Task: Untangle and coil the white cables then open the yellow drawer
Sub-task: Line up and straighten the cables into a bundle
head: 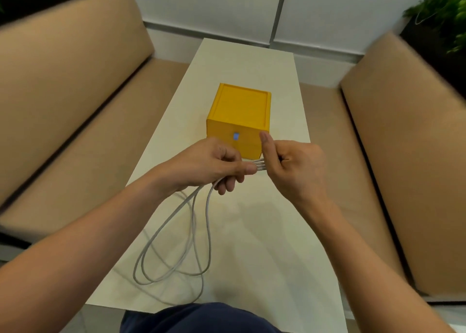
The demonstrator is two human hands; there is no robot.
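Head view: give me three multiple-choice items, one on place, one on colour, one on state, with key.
1. Where is the yellow drawer box?
A. on the white table
B. on the left bench
C. on the floor

2. What colour is the drawer's small handle?
A. red
B. blue
C. black

3. How are the white cables held?
A. lying untouched
B. one hand only
C. gripped by both hands

Key: A, the box stands on the tabletop; B, the tab looks blue; C, left hand and right hand pinch the strands, loops hanging below.
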